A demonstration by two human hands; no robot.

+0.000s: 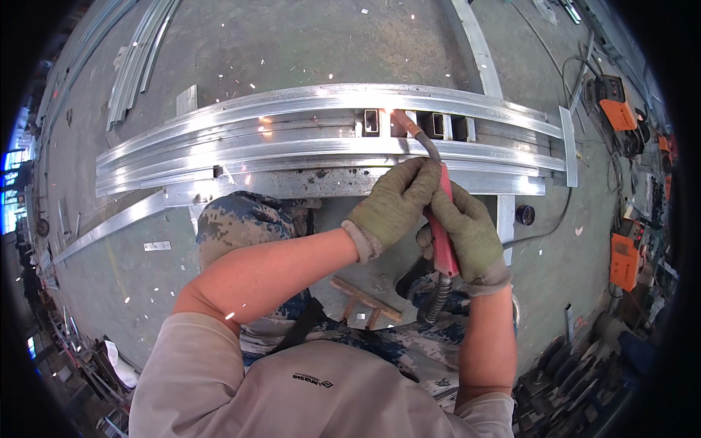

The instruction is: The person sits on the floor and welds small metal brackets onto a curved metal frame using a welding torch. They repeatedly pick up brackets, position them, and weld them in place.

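A welding torch (445, 244) with a red handle and a bent neck is held in both my hands. My right hand (471, 237), in a green work glove, is closed round the handle. My gloved left hand (398, 198) is closed at the front of the handle, by the neck. At the torch's tip a bright glow shows among short square tubes (437, 125) set between two long silvery metal rails (292, 150). Sparks fly over the rails. The exact contact at the tip is lost in the glare.
Below the rails runs a stained metal beam (321, 182). Long metal profiles (142, 62) lie on the floor at the far left. Orange machines (624, 259) with cables stand at the right. A small wooden stool (365, 299) is beneath me, and a dark round object (524, 214) sits right of my hands.
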